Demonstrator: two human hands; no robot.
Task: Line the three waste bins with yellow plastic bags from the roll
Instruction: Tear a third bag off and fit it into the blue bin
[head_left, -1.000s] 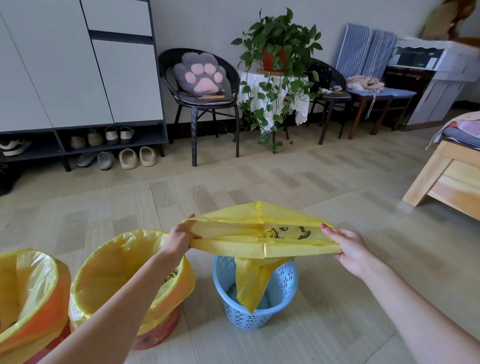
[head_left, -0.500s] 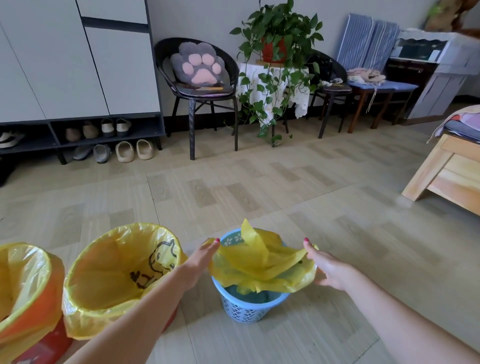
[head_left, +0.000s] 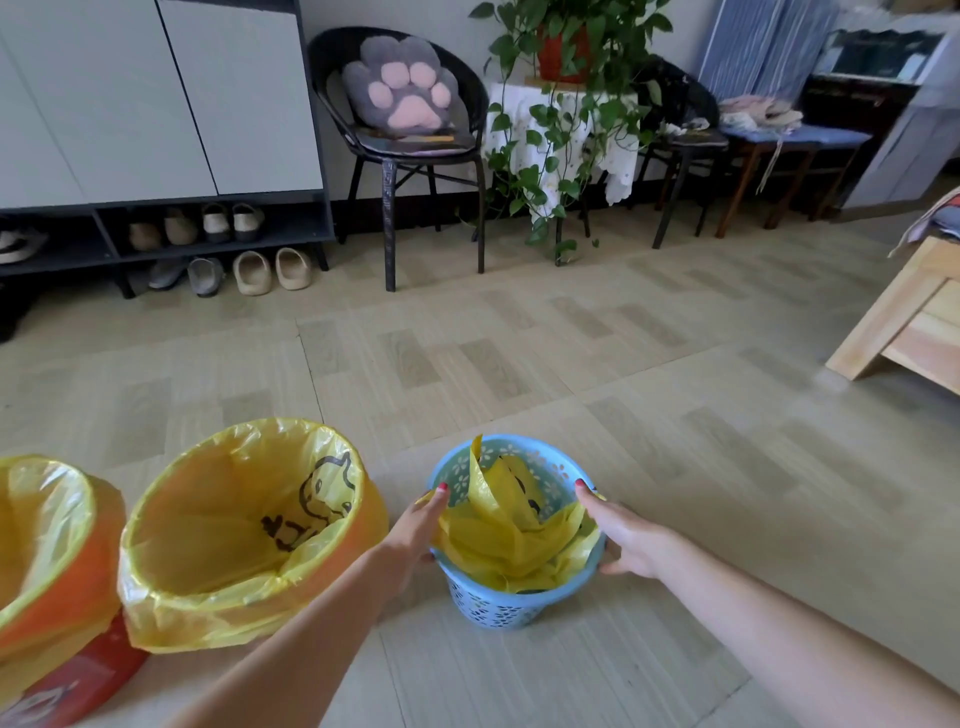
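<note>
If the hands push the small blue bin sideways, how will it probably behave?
The small blue bin looks light: thin perforated plastic holding only a crumpled yellow bag, so it would likely slide easily on the smooth floor. A push at the rim might tip it, since its base looks narrower than its top.

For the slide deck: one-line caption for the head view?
Both hands, left and right, tuck a yellow bag into the blue basket.

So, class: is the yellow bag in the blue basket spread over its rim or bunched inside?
Bunched inside. The yellow bag lies crumpled within the blue basket, whose rim shows bare.
</note>
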